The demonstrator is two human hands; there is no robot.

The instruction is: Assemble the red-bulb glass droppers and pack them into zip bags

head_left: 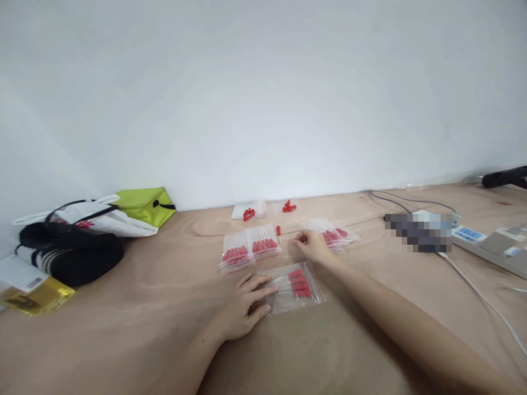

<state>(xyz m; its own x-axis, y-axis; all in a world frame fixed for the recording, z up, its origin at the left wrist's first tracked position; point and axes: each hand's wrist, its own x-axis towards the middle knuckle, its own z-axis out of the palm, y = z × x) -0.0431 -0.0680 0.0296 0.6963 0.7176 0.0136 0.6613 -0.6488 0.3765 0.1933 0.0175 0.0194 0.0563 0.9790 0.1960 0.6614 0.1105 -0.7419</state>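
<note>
My left hand (242,307) lies with fingers spread, its fingertips on the left edge of a clear zip bag (284,307). Inside that bag are several droppers with red bulbs (300,284), the bulbs toward its right end. Beyond it, my right hand (313,246) is closed, fingers curled and pressed together; whatever they hold, if anything, is hidden. Just left of those fingers a single red-bulbed dropper (278,230) lies loose. Two filled bags of droppers (234,254) (264,244) are at left, and another filled bag (338,233) lies partly behind my right hand.
By the wall lie two more bags with red-bulbed droppers (248,214) (289,206). Left are a black bag (94,258), a white bag (132,224), a green bag (142,206) and a yellow packet (41,296). A power strip (489,247) and cables (481,296) are right.
</note>
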